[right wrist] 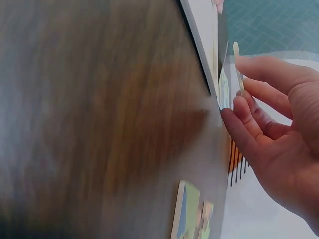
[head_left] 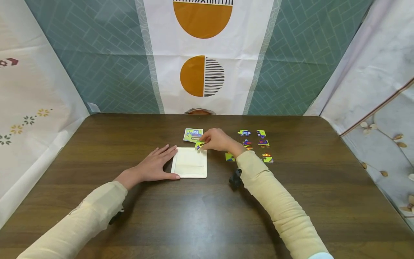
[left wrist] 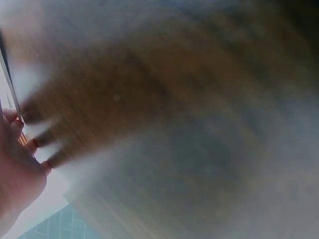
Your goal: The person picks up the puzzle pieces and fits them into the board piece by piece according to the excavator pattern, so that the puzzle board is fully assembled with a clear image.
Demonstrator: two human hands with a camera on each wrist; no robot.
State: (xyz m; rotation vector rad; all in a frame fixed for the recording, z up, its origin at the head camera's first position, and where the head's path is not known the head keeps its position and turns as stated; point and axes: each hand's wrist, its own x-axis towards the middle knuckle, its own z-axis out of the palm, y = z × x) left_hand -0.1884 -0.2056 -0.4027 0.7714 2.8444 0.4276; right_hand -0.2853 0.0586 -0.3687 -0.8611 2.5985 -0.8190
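My right hand (head_left: 217, 139) pinches a green jigsaw piece (head_left: 199, 145) between thumb and fingers, over the far right corner of a white puzzle tray (head_left: 189, 162). In the right wrist view the piece (right wrist: 237, 62) is seen edge-on at the fingertips. My left hand (head_left: 156, 165) rests with spread, straight fingers along the tray's left side, thumb on its near edge and fingertips by the far corner. Just beyond the tray lies a picture card (head_left: 193, 134) of a blue digger on green, its right end partly behind the held piece and the right hand.
To the right, several loose jigsaw pieces lie in rows, among them a top right piece (head_left: 261, 133), a red and purple piece (head_left: 263, 144) and a near right piece (head_left: 267, 158). My right forearm hides some. The brown table (head_left: 194, 219) ends at a patterned cloth (head_left: 126, 72).
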